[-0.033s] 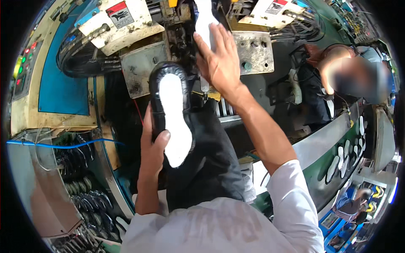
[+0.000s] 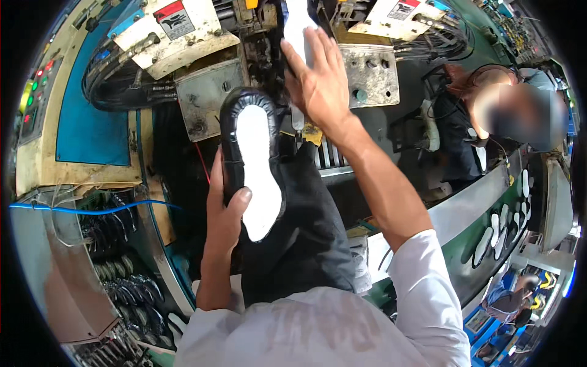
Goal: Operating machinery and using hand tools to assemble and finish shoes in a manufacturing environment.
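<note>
Left hand (image 2: 226,215) holds a glossy black, white-soled shoe (image 2: 255,162); slackening could drop it. Flat right hand (image 2: 322,92), pushing, could skew the twelve-o'clock elongated white sole (image 2: 298,21).

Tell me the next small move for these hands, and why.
Perhaps lift the right hand off the white-bottomed shoe at the machine: its fingers seem to rest on that shoe, while the left hand grips a black shoe, white underside facing the camera.

The view's top edge is cutting off one shoe (image 2: 298,23); another shoe (image 2: 260,168) is partly hiding the left hand (image 2: 227,213).
</note>
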`<state>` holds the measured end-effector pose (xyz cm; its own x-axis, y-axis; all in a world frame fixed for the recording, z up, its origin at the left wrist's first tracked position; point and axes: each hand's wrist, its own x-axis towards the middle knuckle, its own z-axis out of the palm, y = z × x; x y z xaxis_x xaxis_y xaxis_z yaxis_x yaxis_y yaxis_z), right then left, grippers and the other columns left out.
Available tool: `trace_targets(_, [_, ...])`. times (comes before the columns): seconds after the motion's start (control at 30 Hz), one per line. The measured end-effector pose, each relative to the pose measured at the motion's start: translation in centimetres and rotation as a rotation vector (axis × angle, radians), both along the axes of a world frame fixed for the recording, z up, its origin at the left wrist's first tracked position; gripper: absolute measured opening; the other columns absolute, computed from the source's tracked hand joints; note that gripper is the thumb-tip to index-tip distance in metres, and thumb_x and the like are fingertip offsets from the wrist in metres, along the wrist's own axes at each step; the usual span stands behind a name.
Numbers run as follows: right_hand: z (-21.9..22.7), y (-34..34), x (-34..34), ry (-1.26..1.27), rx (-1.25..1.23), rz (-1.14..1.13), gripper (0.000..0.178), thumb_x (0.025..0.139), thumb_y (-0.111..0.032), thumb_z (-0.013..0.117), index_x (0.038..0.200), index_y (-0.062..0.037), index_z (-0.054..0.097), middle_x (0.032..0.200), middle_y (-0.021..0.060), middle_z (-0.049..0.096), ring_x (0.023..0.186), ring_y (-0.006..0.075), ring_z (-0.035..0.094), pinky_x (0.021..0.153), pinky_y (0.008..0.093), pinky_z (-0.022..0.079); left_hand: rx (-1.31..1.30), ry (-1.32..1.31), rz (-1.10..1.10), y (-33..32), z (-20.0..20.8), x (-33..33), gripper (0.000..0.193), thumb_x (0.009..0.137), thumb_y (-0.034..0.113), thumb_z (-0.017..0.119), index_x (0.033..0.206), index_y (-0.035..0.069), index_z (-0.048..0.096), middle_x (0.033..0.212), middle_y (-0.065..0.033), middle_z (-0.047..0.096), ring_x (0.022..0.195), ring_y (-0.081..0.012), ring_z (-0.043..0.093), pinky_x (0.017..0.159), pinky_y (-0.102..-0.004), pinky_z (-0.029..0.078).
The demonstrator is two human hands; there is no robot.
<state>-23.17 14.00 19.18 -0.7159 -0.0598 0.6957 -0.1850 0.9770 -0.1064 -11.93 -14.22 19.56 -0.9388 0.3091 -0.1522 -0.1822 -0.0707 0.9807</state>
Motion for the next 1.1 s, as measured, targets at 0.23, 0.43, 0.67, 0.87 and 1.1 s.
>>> trace_targets(0.23, [-1.1,1.6,-8.7,0.178,0.009,-0.008,0.056,0.093,-0.021,0.073,0.149,-0.0169,0.066,0.159,0.0266,0.054,0.148,0.0436,0.050,0.127,0.0521,0.038,-0.381,0.162,0.003,1.7,-1.3,-0.5,0.101,0.088,0.003,0.073,0.175,0.008,0.022,0.164,-0.0189,0.048,0.144,-0.0300,0.054,0.121,-0.0399,0.043])
trace_targets(0.43, [-4.8,5.5,-12.7,0.022,-0.145,0.016,0.056,0.093,-0.020,0.073,0.148,-0.0162,0.066,0.159,0.0251,0.055,0.146,0.0431,0.051,0.125,0.0513,0.040,-0.619,0.262,-0.043,2.6,-3.5,-0.7,0.108,0.085,0.002,0.082,0.175,0.008,0.022,0.171,-0.0236,0.040,0.154,-0.0363,0.046,0.126,-0.0430,0.038])
trace_targets(0.67, [-5.9,6.1,-4.1,-0.147,-0.302,-0.004,0.055,0.094,-0.019,0.072,0.148,-0.0154,0.066,0.159,0.0233,0.055,0.145,0.0424,0.053,0.123,0.0504,0.043,-0.197,-0.083,-0.289,1.8,-6.1,2.5,0.111,0.090,0.001,0.078,0.177,0.005,0.009,0.175,-0.0213,0.033,0.157,-0.0315,0.041,0.127,-0.0421,0.037])
trace_targets(0.87, [-3.3,3.7,6.9,-0.272,-0.419,-0.011,0.054,0.094,-0.018,0.072,0.148,-0.0147,0.066,0.159,0.0217,0.056,0.143,0.0419,0.055,0.121,0.0496,0.045,-0.338,-0.308,-0.445,-0.2,-9.5,7.8,0.116,0.092,0.011,0.084,0.178,0.009,0.006,0.175,-0.0253,0.030,0.157,-0.0305,0.039,0.126,-0.0420,0.039])
trace_targets(1.1, [-19.9,6.4,41.6,-0.482,-0.595,-0.724,0.055,0.100,-0.016,0.074,0.153,-0.0065,0.061,0.153,0.0262,0.057,0.140,0.0461,0.055,0.120,0.0520,0.044,-0.732,-0.115,-0.695,-2.5,-10.7,10.0,0.124,0.091,0.044,0.086,0.176,0.005,0.005,0.160,-0.0392,0.049,0.148,-0.0469,0.055,0.122,-0.0449,0.044])
